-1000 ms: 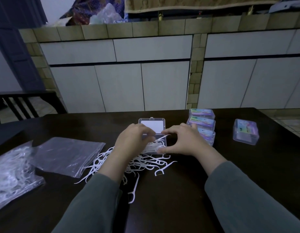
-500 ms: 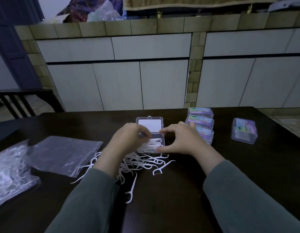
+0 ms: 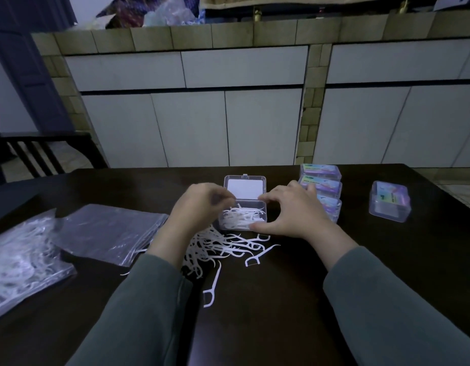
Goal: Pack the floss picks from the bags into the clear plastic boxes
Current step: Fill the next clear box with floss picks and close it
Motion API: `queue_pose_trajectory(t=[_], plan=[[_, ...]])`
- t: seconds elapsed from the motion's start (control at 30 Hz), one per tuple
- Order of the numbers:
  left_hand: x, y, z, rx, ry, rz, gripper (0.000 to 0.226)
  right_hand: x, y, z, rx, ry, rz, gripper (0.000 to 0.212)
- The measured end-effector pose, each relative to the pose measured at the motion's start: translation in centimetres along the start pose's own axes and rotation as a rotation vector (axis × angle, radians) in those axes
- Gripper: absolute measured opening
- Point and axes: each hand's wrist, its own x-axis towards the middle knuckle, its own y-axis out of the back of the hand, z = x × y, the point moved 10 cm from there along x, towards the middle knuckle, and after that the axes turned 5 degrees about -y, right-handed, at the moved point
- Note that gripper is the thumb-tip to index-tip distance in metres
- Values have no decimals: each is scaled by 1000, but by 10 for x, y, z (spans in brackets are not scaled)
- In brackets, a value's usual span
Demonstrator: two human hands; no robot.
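Observation:
A clear plastic box [image 3: 241, 227] stands open mid-table, lid [image 3: 244, 186] folded back, with white floss picks [image 3: 244, 216] heaped inside. My right hand [image 3: 294, 210] grips the box's right side, thumb at the near corner and fingers at the far corner. My left hand [image 3: 199, 207] hovers at the box's left rim with curled, blurred fingers; whether it pinches picks is unclear. More loose picks [image 3: 220, 247] lie scattered in front of the box, and one pick [image 3: 211, 289] lies apart, nearer me.
On the dark table [image 3: 255, 326], a flat plastic bag [image 3: 107, 231] and a bag full of picks [image 3: 20, 254] lie at the left. Three closed boxes [image 3: 321, 184] sit behind my right hand, another box [image 3: 389, 202] further right. A chair [image 3: 44, 151] stands far left.
My left hand has drawn slightly left off the box, baring the picks inside. My right hand stays on the box's right side.

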Motion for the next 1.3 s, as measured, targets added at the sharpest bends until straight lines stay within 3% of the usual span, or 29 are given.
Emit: queue_pose_trajectory(t=[0.1, 0.2, 0.3, 0.43, 0.53, 0.73, 0.83, 1.23, 1.3], plan=[[-13, 17, -15, -1, 42, 9, 11, -4, 10, -11, -28, 20, 70, 77], [-32, 26, -32, 17, 103, -32, 10, -16, 18, -46, 7, 130, 147, 59], [-56, 41, -48, 21, 165, -16, 7, -28, 12, -91, 91, 254, 128, 45], [-89, 61, -83, 57, 248, 11, 17, -28, -9, -137, 96, 343, 88, 42], [-105, 67, -107, 69, 328, 4, 29, -19, -21, -153, 81, 325, 59, 41], [-112, 60, -114, 47, 382, -48, 25, -5, -34, -157, -16, 202, 22, 47], [-114, 59, -113, 97, 406, -68, 34, -5, -40, -152, -74, 182, -33, 47], [-107, 53, -77, 77, 212, -56, 11, -17, -18, -134, -61, 218, -29, 38], [-107, 52, -73, 39, 196, -63, 33, -18, -9, -124, -83, 164, 8, 45]])
